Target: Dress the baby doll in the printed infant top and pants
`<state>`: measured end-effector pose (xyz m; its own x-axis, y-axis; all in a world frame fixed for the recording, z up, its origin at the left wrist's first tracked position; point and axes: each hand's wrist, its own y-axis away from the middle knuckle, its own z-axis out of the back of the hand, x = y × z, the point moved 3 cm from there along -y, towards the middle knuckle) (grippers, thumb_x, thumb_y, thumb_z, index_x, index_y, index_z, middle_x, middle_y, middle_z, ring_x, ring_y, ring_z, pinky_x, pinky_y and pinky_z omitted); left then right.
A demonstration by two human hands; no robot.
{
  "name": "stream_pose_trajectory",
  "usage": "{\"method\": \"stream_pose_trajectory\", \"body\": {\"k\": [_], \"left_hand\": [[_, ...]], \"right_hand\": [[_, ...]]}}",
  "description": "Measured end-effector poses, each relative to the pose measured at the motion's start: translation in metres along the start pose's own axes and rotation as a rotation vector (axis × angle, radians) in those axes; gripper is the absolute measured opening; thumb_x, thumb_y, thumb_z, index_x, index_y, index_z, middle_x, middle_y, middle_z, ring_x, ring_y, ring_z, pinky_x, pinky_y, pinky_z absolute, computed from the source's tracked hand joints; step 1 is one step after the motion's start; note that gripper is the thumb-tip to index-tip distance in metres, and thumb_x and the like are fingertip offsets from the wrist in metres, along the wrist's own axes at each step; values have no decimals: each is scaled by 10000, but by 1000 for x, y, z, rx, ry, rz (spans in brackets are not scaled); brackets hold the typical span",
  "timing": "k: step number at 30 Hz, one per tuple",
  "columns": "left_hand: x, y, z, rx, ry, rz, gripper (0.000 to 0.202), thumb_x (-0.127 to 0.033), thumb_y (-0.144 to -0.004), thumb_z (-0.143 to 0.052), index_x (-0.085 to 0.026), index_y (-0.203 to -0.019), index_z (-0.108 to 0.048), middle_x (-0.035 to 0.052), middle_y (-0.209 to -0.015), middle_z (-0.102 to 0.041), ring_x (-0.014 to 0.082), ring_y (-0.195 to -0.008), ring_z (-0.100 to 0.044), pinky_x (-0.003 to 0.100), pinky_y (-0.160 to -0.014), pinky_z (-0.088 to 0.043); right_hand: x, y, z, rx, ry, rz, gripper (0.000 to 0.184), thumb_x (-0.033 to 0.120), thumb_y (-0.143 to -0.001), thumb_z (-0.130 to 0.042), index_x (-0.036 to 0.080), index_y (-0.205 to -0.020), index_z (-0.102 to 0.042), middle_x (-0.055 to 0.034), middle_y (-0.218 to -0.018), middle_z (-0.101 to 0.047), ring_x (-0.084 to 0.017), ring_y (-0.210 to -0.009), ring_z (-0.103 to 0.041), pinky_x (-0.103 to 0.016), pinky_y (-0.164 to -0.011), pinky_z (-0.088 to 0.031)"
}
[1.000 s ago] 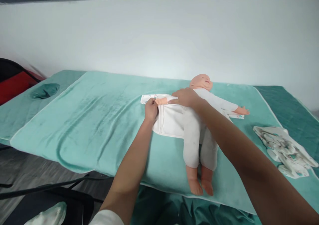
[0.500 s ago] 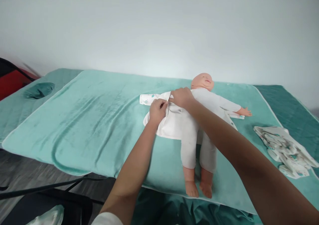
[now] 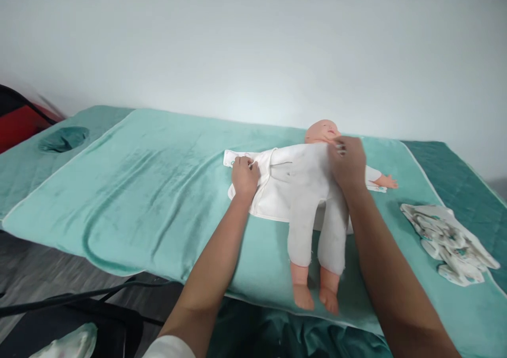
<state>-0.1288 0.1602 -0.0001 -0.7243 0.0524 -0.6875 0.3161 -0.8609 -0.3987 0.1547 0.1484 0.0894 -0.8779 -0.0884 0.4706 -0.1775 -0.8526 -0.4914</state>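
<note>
A baby doll (image 3: 304, 173) with a white cloth body lies on its back, head toward the wall and bare feet toward me. Spread open beneath it is a white baby shirt (image 3: 273, 202), whose patterned cuff (image 3: 228, 158) points left. The doll's arm on that side is covered by the sleeve. My left hand (image 3: 245, 177) is closed on the shirt's sleeve. Over the doll's upper chest, just below its head, hovers my right hand (image 3: 349, 163), fingers curled and smeared by motion. Whether it holds anything cannot be made out. The doll's other hand (image 3: 386, 181) sticks out at the right.
Folded patterned baby clothes (image 3: 451, 242) lie on the right of the green padded mat (image 3: 119, 189). A mat hole (image 3: 63, 139) shows at far left, with a red item (image 3: 19, 128) behind it. A white wall (image 3: 237, 57) stands at the back. A black cable (image 3: 79, 297) runs lower left.
My right hand has left the sleeve beside my left hand and moved right to the doll's upper chest. My left hand has shifted slightly and stays at the sleeve.
</note>
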Motion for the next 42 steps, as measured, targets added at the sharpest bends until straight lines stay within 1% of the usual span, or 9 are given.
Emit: {"method": "stream_pose_trajectory", "body": {"k": [2,5,19,25,30,33,37,40,42], "left_hand": [[-3,3,2,-3,8,-45,56,-198,-882,-604,-210,-884,-549,104,-1013,-620,272,-1026,-581,391,-923,-442],[-11,9,6,4,52,-100,44,-247,-926,-570,-213,-917,-543,100,-1006,-645,262,-1011,-589,372,-905,-431],[-99,-2,-11,323,549,-14,130,-261,-945,-540,-215,-861,-452,-26,-803,-488,131,-726,-450,250,-710,-361],[-124,-8,-5,345,561,-10,119,-246,-951,-531,-207,-865,-458,-23,-795,-509,133,-782,-524,254,-742,-371],[-156,14,13,633,731,-9,126,-257,-954,-522,-202,-872,-444,24,-872,-686,165,-953,-685,318,-929,-417],[-170,30,40,804,790,60,182,-321,-919,-579,-195,-861,-463,78,-1077,-726,180,-918,-715,339,-873,-470],[-161,36,72,728,833,47,229,-426,-922,-569,-203,-946,-523,94,-1201,-700,198,-953,-701,327,-777,-522],[-131,37,76,476,570,-5,204,-397,-923,-576,-213,-1008,-596,66,-1187,-684,204,-1078,-646,345,-873,-513],[-110,47,70,454,372,-51,218,-355,-896,-624,-220,-1067,-614,61,-1198,-656,209,-1125,-611,358,-928,-494]], "right_hand": [[-31,17,14,-58,50,-225,417,417,-941,-407,188,-1221,-614,-156,-1118,-679,-312,-1043,-626,-447,-916,-483],[-57,36,16,133,42,-392,466,538,-954,-391,239,-1214,-636,-137,-978,-722,-353,-980,-652,-466,-859,-482],[-56,46,-22,264,-860,-428,817,588,-812,-634,258,-1513,-374,-88,-1240,-674,-263,-1119,-651,-431,-949,-545],[-48,54,-46,348,-946,-358,914,606,-793,-675,307,-1560,-279,-109,-1588,-383,-249,-1483,-349,-442,-1140,-424],[-52,58,-52,360,-970,-297,876,655,-789,-675,363,-1537,-328,-39,-1608,-353,-272,-1484,-333,-482,-1202,-349],[-56,60,-55,380,-1018,-302,864,675,-796,-666,397,-1537,-320,-28,-1567,-414,-266,-1471,-360,-486,-1178,-388],[-57,61,-57,374,-1018,-335,866,678,-804,-659,375,-1540,-319,-44,-1581,-395,-259,-1482,-344,-478,-1173,-395],[-54,62,-54,350,-1005,-351,872,668,-806,-660,331,-1539,-330,-72,-1596,-373,-261,-1490,-330,-473,-1186,-376],[-52,62,-53,342,-994,-340,839,660,-816,-653,335,-1527,-348,-64,-1606,-359,-258,-1492,-330,-472,-1192,-370]]}}
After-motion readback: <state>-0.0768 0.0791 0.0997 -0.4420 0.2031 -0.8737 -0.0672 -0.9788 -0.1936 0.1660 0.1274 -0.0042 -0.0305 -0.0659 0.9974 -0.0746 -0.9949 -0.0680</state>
